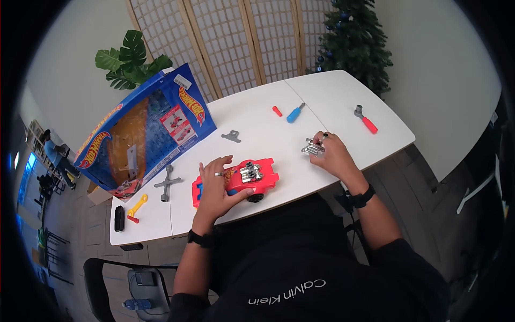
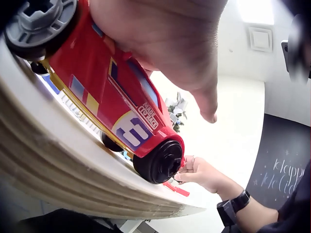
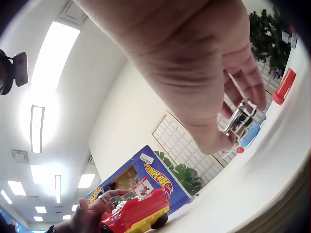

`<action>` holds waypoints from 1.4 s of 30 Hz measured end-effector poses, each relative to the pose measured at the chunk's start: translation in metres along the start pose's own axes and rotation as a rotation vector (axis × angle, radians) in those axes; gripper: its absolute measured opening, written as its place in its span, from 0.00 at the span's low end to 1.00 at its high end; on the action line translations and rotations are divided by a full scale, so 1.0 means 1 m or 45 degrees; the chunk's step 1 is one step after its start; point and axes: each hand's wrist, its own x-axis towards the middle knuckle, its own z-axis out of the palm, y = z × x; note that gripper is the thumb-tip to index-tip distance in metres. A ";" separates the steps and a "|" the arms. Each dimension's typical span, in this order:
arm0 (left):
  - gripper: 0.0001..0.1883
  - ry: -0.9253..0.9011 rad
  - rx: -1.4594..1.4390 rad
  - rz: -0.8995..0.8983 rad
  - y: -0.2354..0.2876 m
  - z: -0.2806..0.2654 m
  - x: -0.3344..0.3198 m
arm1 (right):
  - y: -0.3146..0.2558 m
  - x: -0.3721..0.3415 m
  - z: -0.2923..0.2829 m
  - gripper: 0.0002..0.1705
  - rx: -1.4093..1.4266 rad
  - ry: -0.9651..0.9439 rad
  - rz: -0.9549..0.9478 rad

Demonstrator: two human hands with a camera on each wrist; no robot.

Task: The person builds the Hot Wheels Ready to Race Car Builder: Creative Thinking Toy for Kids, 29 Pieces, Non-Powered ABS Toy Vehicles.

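A red toy car (image 1: 265, 185) with a chrome engine on its hood stands near the table's front edge. My left hand (image 1: 216, 192) rests over its rear half, thumb stretched along the near side. In the left wrist view the palm lies above the car body (image 2: 92, 73), and the thumb sticks out straight. To the right, my right hand (image 1: 335, 155) pinches a silver toy engine part (image 1: 310, 148) between thumb and fingers over the table. The right wrist view shows this chrome part (image 3: 241, 118) partly covered by the fingers.
A blue toy box (image 1: 201, 121) stands at the back left. Around lie a grey cross wrench (image 1: 168, 183), yellow wrench (image 1: 139, 204), black part (image 1: 119, 218), grey flat part (image 1: 232, 136), red bolt (image 1: 277, 111), blue screwdriver (image 1: 294, 114) and red-handled ratchet (image 1: 367, 121).
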 end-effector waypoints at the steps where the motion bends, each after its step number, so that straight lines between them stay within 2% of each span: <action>1: 0.52 0.026 -0.059 0.021 -0.003 -0.002 0.001 | 0.000 0.001 -0.002 0.21 0.079 0.038 -0.068; 2: 0.46 0.082 -0.107 0.063 -0.004 -0.003 0.001 | -0.002 0.002 -0.004 0.20 0.158 0.077 -0.138; 6: 0.40 0.221 -0.119 0.094 0.002 -0.039 -0.004 | -0.034 0.004 -0.019 0.23 0.418 0.095 -0.297; 9: 0.48 0.173 -0.112 -0.093 0.006 -0.089 -0.017 | -0.080 0.009 -0.033 0.22 0.530 -0.030 -0.457; 11: 0.64 0.013 -0.164 -0.328 -0.013 -0.105 -0.034 | -0.116 0.008 -0.032 0.23 0.547 -0.136 -0.523; 13: 0.71 -0.079 -0.336 -0.388 -0.053 -0.096 -0.053 | -0.147 0.009 -0.022 0.24 0.400 -0.307 -0.718; 14: 0.73 -0.110 -0.445 -0.430 -0.066 -0.087 -0.059 | -0.160 0.010 -0.009 0.25 0.387 -0.377 -0.727; 16: 0.78 -0.198 -0.579 -0.485 -0.078 -0.074 -0.067 | -0.179 0.020 0.022 0.25 0.381 -0.355 -0.907; 18: 0.76 -0.165 -0.753 -0.529 -0.081 -0.061 -0.072 | -0.197 0.029 0.053 0.25 0.352 -0.367 -0.949; 20: 0.76 -0.112 -0.878 -0.524 -0.082 -0.050 -0.072 | -0.212 0.044 0.077 0.25 0.215 -0.506 -0.940; 22: 0.69 -0.104 -1.133 -0.644 -0.080 -0.045 -0.073 | -0.220 0.052 0.096 0.24 0.157 -0.504 -0.945; 23: 0.69 -0.102 -1.147 -0.647 -0.081 -0.046 -0.074 | -0.223 0.051 0.104 0.24 0.114 -0.514 -0.939; 26: 0.60 -0.058 -1.296 -0.659 -0.083 -0.039 -0.077 | -0.227 0.052 0.121 0.21 0.048 -0.523 -0.971; 32: 0.61 0.108 -1.252 -0.618 -0.082 -0.031 -0.082 | -0.226 0.047 0.126 0.22 0.035 -0.672 -0.856; 36: 0.60 0.074 -1.258 -0.652 -0.081 -0.033 -0.084 | -0.224 0.033 0.114 0.25 0.023 -0.649 -0.826; 38: 0.58 0.049 -1.205 -0.658 -0.083 -0.031 -0.086 | -0.230 0.028 0.100 0.27 -0.132 -0.764 -0.795; 39: 0.58 0.053 -1.198 -0.656 -0.084 -0.029 -0.087 | -0.227 0.026 0.101 0.27 -0.128 -0.758 -0.801; 41: 0.58 0.159 -1.047 -0.590 -0.090 -0.021 -0.090 | -0.217 0.022 0.101 0.30 -0.327 -0.696 -1.009; 42: 0.58 0.156 -1.036 -0.583 -0.092 -0.019 -0.091 | -0.211 0.019 0.098 0.30 -0.321 -0.683 -1.009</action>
